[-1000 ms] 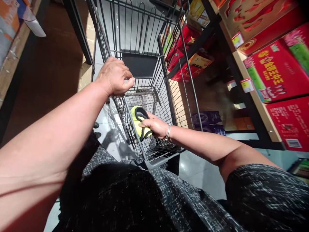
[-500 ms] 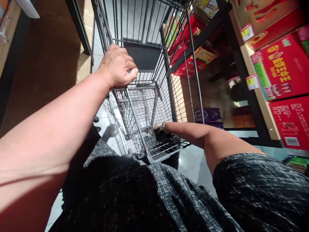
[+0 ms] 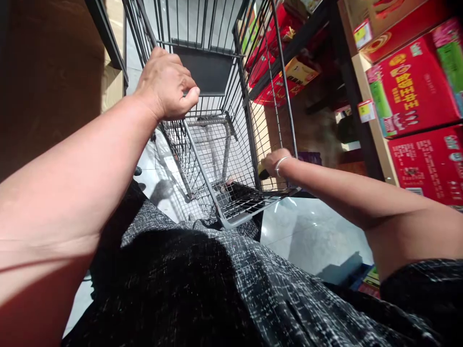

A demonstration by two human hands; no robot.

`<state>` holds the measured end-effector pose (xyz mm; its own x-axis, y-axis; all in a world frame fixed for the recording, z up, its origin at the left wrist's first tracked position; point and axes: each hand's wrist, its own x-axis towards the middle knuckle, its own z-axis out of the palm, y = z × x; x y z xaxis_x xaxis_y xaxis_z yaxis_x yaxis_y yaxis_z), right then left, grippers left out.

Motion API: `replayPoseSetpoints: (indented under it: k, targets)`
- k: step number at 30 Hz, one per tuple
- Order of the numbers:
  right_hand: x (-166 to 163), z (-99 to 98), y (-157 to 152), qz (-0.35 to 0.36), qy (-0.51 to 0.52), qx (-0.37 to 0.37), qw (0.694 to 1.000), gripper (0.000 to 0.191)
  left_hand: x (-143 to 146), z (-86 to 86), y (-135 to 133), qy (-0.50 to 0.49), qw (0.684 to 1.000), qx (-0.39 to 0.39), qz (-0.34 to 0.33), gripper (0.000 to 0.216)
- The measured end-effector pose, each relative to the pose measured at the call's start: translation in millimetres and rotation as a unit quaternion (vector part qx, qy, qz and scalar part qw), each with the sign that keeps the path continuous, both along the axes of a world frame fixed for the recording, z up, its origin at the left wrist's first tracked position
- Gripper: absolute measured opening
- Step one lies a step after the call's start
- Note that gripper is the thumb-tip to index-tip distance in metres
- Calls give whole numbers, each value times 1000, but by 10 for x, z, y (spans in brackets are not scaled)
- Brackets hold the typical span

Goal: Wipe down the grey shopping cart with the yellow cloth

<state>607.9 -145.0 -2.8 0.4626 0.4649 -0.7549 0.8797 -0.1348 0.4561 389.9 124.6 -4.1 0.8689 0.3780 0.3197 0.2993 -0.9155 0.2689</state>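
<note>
My left hand (image 3: 168,84) is closed around the upper left rim of a dark metal wire shopping cart (image 3: 198,166), thumb to the right. Over the cart's right side is my right hand (image 3: 275,161), with a bracelet (image 3: 281,165) at its wrist. Its fingers are curled and mostly hidden from me. A small dark thing with a bit of yellow (image 3: 264,170) shows at the fingertips, too small to name. Inside, the cart's wire floor is seen through the mesh, with a dark patch low down near its near end.
Red gift boxes (image 3: 415,96) stand on a black-framed shelf at the right, with price tags (image 3: 366,111) along its wooden edge. More red packages (image 3: 278,89) sit beyond the cart. A brown wooden panel (image 3: 47,72) rises at the left. Pale tiles (image 3: 307,231) cover the floor.
My right hand has come up and to the right from low inside the cart, now showing at the cart's right side. My left hand keeps its hold on the rim. The view has shifted slightly.
</note>
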Motion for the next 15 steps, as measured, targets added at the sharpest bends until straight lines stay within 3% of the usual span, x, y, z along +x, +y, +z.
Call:
replayPoseSetpoints:
  k: [4, 8, 10, 13, 15]
  targets:
    - [-343, -279, -138, -83, 111, -114, 984, 23, -1, 47, -47, 14, 1000, -2, 5, 48]
    - [-643, -314, -50, -124, 211, -92, 965, 24, -6, 57, -45, 17, 1000, -20, 1, 46]
    - [-803, -226, 59, -211, 323, -66, 920, 27, 1, 44, -28, 16, 1000, -17, 3, 47]
    - [-1049, -120, 181, -372, 472, -37, 798, 33, 15, 21, 7, 21, 1000, -3, 4, 47]
    - [-1158, -142, 190, -422, 492, -30, 761, 33, 19, 11, 30, 18, 1000, -3, 0, 44]
